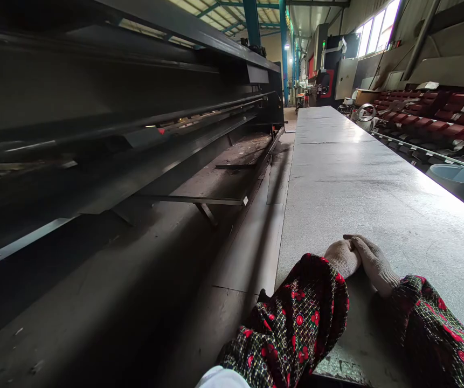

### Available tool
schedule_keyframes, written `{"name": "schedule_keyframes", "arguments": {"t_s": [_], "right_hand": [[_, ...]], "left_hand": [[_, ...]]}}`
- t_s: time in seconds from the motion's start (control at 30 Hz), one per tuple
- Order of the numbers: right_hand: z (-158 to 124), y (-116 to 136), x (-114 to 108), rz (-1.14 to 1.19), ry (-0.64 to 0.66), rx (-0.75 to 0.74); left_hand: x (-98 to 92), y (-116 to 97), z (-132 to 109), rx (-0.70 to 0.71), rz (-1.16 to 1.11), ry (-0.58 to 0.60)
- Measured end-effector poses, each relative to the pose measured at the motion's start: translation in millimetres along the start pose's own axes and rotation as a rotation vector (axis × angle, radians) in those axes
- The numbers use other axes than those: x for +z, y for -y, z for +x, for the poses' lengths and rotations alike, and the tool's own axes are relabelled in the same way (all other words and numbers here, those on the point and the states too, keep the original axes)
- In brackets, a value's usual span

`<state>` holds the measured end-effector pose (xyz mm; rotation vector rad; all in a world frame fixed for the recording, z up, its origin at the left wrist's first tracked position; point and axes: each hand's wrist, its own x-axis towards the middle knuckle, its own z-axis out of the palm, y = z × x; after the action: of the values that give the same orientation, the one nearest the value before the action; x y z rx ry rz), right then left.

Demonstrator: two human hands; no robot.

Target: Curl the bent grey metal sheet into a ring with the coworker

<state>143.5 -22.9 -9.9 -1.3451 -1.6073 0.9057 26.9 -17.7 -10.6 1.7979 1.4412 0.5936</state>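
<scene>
Both of my hands wear knitted work gloves and rest together on the near end of a long, grey metal sheet (337, 199). My left hand (341, 257) lies under my right, and its fingers are mostly hidden. Closed over it is my right hand (374, 265), its fingers pressed together across the left. No tool or loose part shows in either one. Dark patterned sleeves with red flowers cover both forearms.
A long dark machine (106, 91) runs along the left, with a support bar (191, 200) jutting out low above the floor. To the right are a grey round tub (457, 180) and dark red stacked parts (434, 116). A blue column (251, 21) rises behind.
</scene>
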Motion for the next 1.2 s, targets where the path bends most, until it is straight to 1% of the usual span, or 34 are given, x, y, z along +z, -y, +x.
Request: {"name": "schedule_keyframes", "arguments": {"t_s": [0.23,0.5,0.8,0.97,1.2], "right_hand": [[-0.1,-0.2,-0.2,-0.016,0.000,-0.007],[-0.2,-0.6,0.1,-0.014,-0.008,0.003],[0.2,0.3,0.4,-0.018,-0.010,0.013],[-0.5,1.0,0.3,-0.011,-0.005,0.009],[-0.9,1.7,0.0,0.002,-0.007,0.013]], "left_hand": [[-2.3,-2.6,-0.9,-0.022,-0.019,0.011],[2.6,3.1,1.7,0.008,-0.010,-0.008],[4.3,4.0,3.4,0.006,-0.001,0.000],[3.4,1.9,2.4,0.014,0.016,-0.015],[-1.0,-2.9,-1.6,-0.026,0.008,0.013]]}}
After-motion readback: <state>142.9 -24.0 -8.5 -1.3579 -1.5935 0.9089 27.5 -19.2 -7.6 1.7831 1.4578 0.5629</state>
